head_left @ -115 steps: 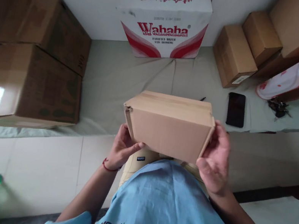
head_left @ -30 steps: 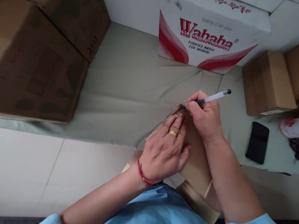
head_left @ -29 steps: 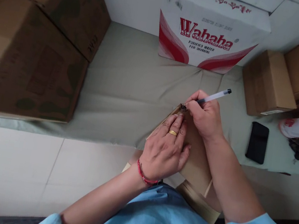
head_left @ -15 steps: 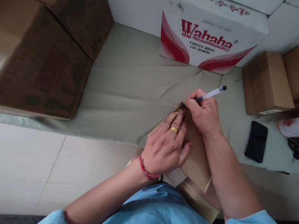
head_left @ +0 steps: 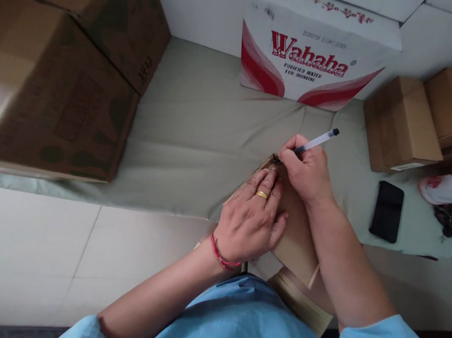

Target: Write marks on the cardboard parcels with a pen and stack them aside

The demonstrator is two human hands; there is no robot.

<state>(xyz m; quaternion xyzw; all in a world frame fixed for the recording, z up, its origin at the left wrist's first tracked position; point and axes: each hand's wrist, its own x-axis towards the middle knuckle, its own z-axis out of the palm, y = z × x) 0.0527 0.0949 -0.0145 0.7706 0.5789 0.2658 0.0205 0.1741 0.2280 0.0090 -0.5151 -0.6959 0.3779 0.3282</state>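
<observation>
My right hand (head_left: 308, 170) is closed around a pen (head_left: 318, 141) with a clear barrel and a dark end that points up and to the right. Its tip is hidden behind the fingers, at the far corner of a brown cardboard piece (head_left: 295, 236). Dark marks show at that corner. Flat on the cardboard rests my left hand (head_left: 250, 214), fingers stretched forward and thumb out to the side, pressing from above. The cardboard lies at a slant at the table's near edge and reaches past it toward my body.
A covered table (head_left: 189, 127) runs across the view. Large cartons (head_left: 86, 115) stand at left, a white and red water carton (head_left: 310, 61) at the back. On the right are smaller brown boxes (head_left: 403, 127), a black phone (head_left: 387, 212) and what look like keys (head_left: 449, 223).
The view has shifted slightly. Both hands keep nearly the same place on the cardboard, and the pen stays in my right hand with hardly any visible movement.
</observation>
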